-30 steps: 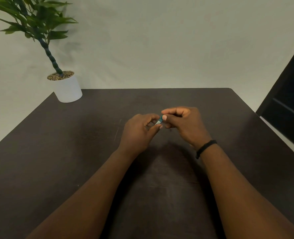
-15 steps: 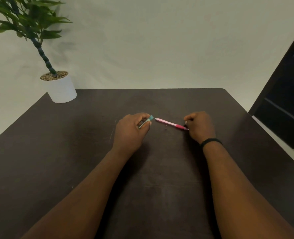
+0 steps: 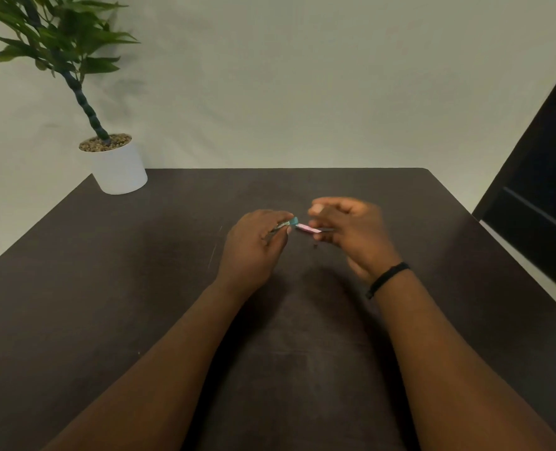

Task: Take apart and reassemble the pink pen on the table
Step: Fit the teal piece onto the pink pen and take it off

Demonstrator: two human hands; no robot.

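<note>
My left hand [image 3: 254, 245] rests on the dark table [image 3: 140, 288], shut on a short pen part with a teal end [image 3: 292, 222] that sticks out to the right of its fingers. Just right of that end is the pink pen barrel [image 3: 307, 228], pointing right and low over the table. Its right end is hidden under my right hand [image 3: 348, 232]. That hand is blurred by motion, with its fingers loosely curled above the barrel, so its grip cannot be made out. A tiny dark piece [image 3: 315, 245] lies on the table below the barrel.
A white pot [image 3: 118, 170] with a green plant stands at the table's far left corner. A dark cabinet or door [image 3: 537, 196] is beyond the right edge. A pale scratch [image 3: 212, 255] marks the table left of my left hand.
One second ago both hands were together on the pen. They then came apart, with the pink barrel showing on the table. My right hand has now moved back left over the barrel.
</note>
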